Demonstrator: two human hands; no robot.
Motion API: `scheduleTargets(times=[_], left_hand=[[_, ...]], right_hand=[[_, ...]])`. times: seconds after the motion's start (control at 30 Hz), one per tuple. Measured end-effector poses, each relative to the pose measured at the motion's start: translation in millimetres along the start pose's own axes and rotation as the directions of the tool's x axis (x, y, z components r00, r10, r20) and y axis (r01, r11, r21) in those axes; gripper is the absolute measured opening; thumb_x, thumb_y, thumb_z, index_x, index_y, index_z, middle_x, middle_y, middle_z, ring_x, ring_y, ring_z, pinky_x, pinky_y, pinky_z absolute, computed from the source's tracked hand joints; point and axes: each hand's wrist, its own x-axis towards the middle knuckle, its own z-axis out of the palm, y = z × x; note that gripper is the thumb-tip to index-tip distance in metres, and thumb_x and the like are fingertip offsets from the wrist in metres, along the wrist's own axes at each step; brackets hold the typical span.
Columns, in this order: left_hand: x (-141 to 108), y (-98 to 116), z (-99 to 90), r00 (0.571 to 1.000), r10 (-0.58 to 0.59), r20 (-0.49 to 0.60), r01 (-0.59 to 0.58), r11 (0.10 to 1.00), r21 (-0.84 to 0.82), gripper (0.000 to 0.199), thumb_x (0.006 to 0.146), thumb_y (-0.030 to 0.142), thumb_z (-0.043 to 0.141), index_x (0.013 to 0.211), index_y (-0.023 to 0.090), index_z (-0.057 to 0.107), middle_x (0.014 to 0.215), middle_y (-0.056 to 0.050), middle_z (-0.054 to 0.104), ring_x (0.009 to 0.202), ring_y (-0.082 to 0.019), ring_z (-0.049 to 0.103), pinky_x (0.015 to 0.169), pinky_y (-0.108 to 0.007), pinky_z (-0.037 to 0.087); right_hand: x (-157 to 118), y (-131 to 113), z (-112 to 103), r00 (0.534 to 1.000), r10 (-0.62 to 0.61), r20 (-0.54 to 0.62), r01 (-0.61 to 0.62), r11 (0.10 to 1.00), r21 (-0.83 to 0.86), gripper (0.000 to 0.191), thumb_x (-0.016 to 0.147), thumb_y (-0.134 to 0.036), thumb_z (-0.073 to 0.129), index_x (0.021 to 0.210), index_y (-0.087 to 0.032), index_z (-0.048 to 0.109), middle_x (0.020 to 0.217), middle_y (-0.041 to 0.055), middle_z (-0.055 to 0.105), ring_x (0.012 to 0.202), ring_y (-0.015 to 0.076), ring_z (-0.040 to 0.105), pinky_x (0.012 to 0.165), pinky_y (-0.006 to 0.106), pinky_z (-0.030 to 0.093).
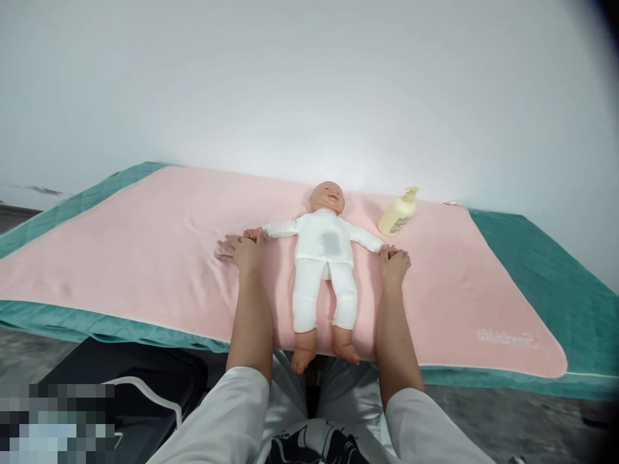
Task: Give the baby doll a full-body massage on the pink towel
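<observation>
A baby doll (pixel 325 248) with a white cloth body lies on its back on a pink mat (pixel 449 290), head away from me and arms spread to both sides. My left hand (pixel 243 250) is at the doll's hand on the left, its fingers apart over the mat and its thumb side touching the doll's hand. On the other side, my right hand (pixel 395 263) has its fingers closed around the doll's other hand, which is mostly hidden. The doll's feet reach the mat's near edge.
A pale yellow pump bottle (pixel 398 214) stands behind my right hand. Under the pink mat lies a green padded cover (pixel 546 258). A white wall rises behind. At the lower left, a black object (pixel 145 380) with a white cord is below the table edge.
</observation>
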Motion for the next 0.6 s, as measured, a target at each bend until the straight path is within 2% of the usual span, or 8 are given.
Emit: scheduleTargets(times=[0.07, 0.13, 0.23, 0.3, 0.4, 0.47, 0.6], left_hand=[[-0.9, 1.1, -1.9, 1.000, 0.012, -0.017, -0.013, 1.000, -0.013, 0.074, 0.090, 0.062, 0.037, 0.133, 0.004, 0.052, 0.160, -0.027, 0.018, 0.150, -0.045, 0.001, 0.114, -0.071, -0.001], [-2.2, 3.0, -4.3, 0.998, 0.014, -0.059, -0.018, 0.998, -0.057, 0.069, 0.090, 0.060, 0.041, 0.130, 0.007, 0.054, 0.156, -0.027, 0.029, 0.149, -0.045, 0.009, 0.114, -0.071, 0.001], [-4.7, 7.0, -7.1, 0.990, 0.043, -0.136, -0.067, 0.981, -0.179, 0.053, 0.089, 0.052, 0.052, 0.126, 0.015, 0.056, 0.138, -0.021, 0.055, 0.141, -0.042, 0.034, 0.114, -0.071, 0.009], [-6.9, 10.0, -7.3, 0.973, 0.118, -0.197, -0.171, 0.944, -0.281, 0.047, 0.090, 0.045, 0.055, 0.128, 0.018, 0.054, 0.128, -0.016, 0.063, 0.132, -0.036, 0.049, 0.115, -0.066, 0.015], [-12.5, 14.8, -4.2, 0.917, 0.251, -0.311, -0.370, 0.827, -0.422, 0.049, 0.090, 0.039, 0.057, 0.134, 0.019, 0.050, 0.131, -0.012, 0.061, 0.126, -0.028, 0.055, 0.115, -0.050, 0.032], [-18.6, 18.9, -0.1, 0.866, 0.317, -0.386, -0.481, 0.740, -0.470, 0.048, 0.091, 0.038, 0.057, 0.134, 0.020, 0.051, 0.134, -0.011, 0.060, 0.126, -0.026, 0.055, 0.110, -0.042, 0.040], [-34.3, 30.2, 9.4, 0.737, 0.466, -0.490, -0.672, 0.586, -0.453, 0.040, 0.091, 0.038, 0.057, 0.127, 0.021, 0.058, 0.129, -0.011, 0.063, 0.124, -0.025, 0.057, 0.110, -0.041, 0.041]], right_hand=[[-0.8, -2.3, -2.4, 1.000, -0.005, 0.004, 0.005, 1.000, 0.015, 0.040, 0.085, -0.050, 0.047, 0.098, -0.013, 0.055, 0.106, 0.0219, 0.061, 0.117, 0.0375, 0.050, 0.110, 0.061, 0.029], [-1.9, -5.1, -4.9, 1.000, 0.004, 0.007, -0.005, 0.995, 0.099, 0.041, 0.086, -0.052, 0.049, 0.099, -0.014, 0.055, 0.100, 0.0173, 0.062, 0.108, 0.0330, 0.056, 0.103, 0.056, 0.040], [-4.9, -11.3, -7.5, 1.000, 0.000, -0.020, 0.006, 0.957, 0.290, 0.048, 0.086, -0.050, 0.053, 0.118, -0.013, 0.052, 0.111, 0.0150, 0.060, 0.100, 0.0245, 0.060, 0.091, 0.043, 0.052], [-8.0, -17.1, -7.7, 0.997, -0.040, -0.073, 0.064, 0.923, 0.378, 0.052, 0.087, -0.045, 0.054, 0.128, -0.015, 0.047, 0.121, 0.0146, 0.055, 0.106, 0.0221, 0.060, 0.089, 0.040, 0.055], [-14.1, -27.4, -5.0, 0.975, -0.148, -0.164, 0.207, 0.871, 0.445, 0.052, 0.088, -0.041, 0.055, 0.134, -0.022, 0.043, 0.134, 0.0144, 0.048, 0.117, 0.0228, 0.057, 0.091, 0.042, 0.056], [-19.3, -34.2, -1.5, 0.950, -0.232, -0.210, 0.307, 0.817, 0.489, 0.051, 0.088, -0.039, 0.056, 0.135, -0.023, 0.042, 0.135, 0.0143, 0.047, 0.118, 0.0232, 0.058, 0.093, 0.044, 0.056], [-31.8, -44.9, 6.0, 0.877, -0.415, -0.241, 0.477, 0.703, 0.527, 0.037, 0.090, -0.034, 0.057, 0.124, -0.021, 0.054, 0.117, 0.0109, 0.059, 0.114, 0.0231, 0.062, 0.098, 0.047, 0.054]])
